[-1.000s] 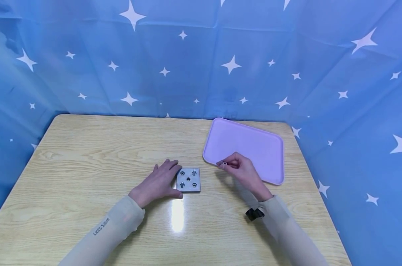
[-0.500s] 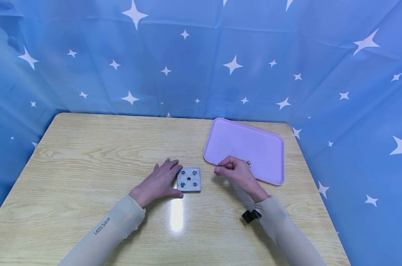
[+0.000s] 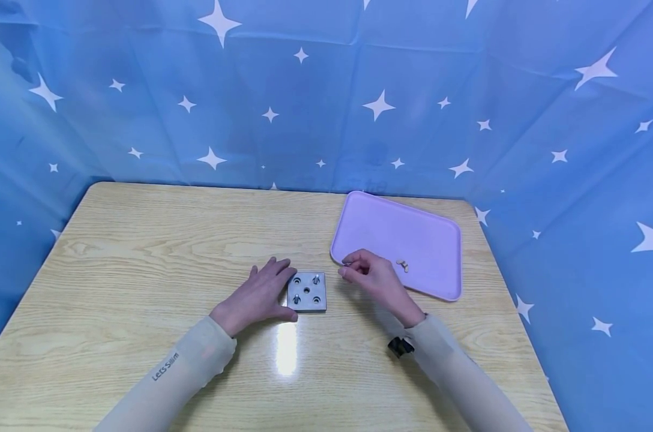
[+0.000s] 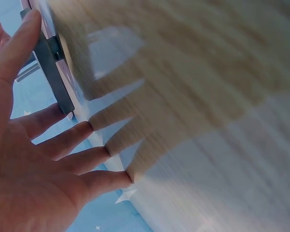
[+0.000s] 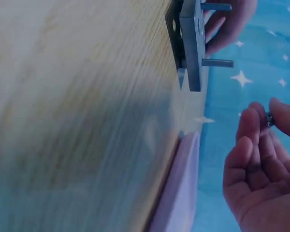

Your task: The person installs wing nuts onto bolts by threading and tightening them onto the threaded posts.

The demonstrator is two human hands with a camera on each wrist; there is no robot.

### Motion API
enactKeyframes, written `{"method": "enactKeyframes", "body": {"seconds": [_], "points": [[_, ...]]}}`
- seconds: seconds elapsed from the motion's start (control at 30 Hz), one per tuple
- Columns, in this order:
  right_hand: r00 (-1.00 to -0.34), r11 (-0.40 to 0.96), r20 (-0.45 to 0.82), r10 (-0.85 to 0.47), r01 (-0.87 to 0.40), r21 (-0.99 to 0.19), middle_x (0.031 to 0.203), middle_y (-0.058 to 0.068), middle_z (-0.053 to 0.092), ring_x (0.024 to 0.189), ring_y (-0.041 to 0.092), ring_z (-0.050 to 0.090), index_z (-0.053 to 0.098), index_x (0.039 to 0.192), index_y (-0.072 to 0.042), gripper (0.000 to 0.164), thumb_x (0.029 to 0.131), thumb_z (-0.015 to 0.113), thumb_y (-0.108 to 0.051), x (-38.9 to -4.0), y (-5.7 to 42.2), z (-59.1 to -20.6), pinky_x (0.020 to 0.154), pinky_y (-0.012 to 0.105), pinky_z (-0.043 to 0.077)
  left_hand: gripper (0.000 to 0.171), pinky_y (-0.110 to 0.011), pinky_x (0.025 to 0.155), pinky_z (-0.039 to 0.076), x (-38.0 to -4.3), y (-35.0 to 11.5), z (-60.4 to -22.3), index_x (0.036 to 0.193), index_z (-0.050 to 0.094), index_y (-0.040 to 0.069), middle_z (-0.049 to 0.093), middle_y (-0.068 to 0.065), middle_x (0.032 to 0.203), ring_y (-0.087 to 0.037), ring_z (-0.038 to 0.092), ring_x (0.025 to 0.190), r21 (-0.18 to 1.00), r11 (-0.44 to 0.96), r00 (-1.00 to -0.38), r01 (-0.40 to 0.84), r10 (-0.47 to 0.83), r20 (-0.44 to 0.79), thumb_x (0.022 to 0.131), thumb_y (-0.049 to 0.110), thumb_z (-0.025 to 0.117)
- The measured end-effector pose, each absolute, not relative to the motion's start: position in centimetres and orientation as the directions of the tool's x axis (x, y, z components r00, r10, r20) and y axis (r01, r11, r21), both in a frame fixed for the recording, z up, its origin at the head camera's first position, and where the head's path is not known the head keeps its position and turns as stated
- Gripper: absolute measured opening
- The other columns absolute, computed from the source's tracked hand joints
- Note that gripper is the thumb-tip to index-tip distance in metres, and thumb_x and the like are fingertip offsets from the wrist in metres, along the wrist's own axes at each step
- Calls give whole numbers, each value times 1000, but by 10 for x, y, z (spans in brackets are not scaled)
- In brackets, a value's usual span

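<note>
A square grey metal plate (image 3: 306, 292) lies on the table, with several holes and two upright pins at opposite corners. My left hand (image 3: 257, 300) holds its left side between thumb and index finger; in the left wrist view these touch opposite edges of the plate (image 4: 50, 72), while the other fingertips rest on the table. To the plate's right, my right hand (image 3: 372, 277) hovers by the tray's front left corner. It pinches a small shiny metal piece (image 5: 269, 119) between thumb and fingertips, mostly hidden, so its kind is unclear.
A shallow lilac tray (image 3: 434, 240) stands at the right rear of the wooden table (image 3: 170, 240), under the right wrist. Several tiny brass-coloured pieces (image 3: 403, 265) lie in it. A blue curtain with white stars (image 3: 326, 90) closes off the back and sides.
My right hand has moved a little left toward the plate, still pinching the small piece, and has uncovered the brass-coloured pieces in the tray. The left hand and plate stay put.
</note>
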State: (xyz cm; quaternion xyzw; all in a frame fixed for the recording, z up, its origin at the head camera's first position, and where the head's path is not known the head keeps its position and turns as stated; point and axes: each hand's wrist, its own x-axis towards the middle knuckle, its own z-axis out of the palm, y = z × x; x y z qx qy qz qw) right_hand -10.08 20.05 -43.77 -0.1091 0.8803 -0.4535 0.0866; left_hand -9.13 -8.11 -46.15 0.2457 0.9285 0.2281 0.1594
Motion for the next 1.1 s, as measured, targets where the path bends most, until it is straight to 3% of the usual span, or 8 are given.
{"method": "enactKeyframes", "body": {"seconds": [0.13,0.3,0.6,0.83,1.1], "points": [[-953,615,-13,-301,-184,-766,90,-5,74,81,11,66,74,106,-9,16,96,76,-22,-103,192,-433,72,28,55,98,-74,114,26,-92,-81,-461,151,49,2,37,-22,162,-48,27,151,499,777,-828,383,528,-186,77,50,90],[-913,657,74,-401,-343,-672,95,-3,75,83,9,66,78,108,-7,16,96,76,-18,-105,181,-429,73,29,57,98,-74,114,25,-92,-81,-461,151,48,2,36,-22,162,-48,26,151,499,781,-829,376,524,-196,77,51,89],[-765,632,227,-603,-632,-448,100,3,73,92,14,70,77,110,-7,16,94,77,-11,-110,168,-431,83,31,59,97,-74,113,26,-93,-81,-461,151,49,2,38,-22,161,-48,27,151,499,780,-830,378,525,-191,77,51,89],[-690,625,240,-683,-722,-296,102,1,74,95,15,70,77,107,-9,13,94,77,-10,-112,162,-434,81,37,56,95,-75,112,27,-92,-81,-461,149,50,2,38,-22,161,-49,28,150,503,772,-828,387,531,-178,77,50,89],[-647,620,227,-728,-763,-182,107,-2,73,103,19,67,79,108,-15,14,94,77,-12,-113,159,-432,81,40,52,94,-75,112,27,-91,-83,-461,149,51,2,38,-22,160,-49,29,150,510,765,-828,394,536,-164,78,50,89]]}}
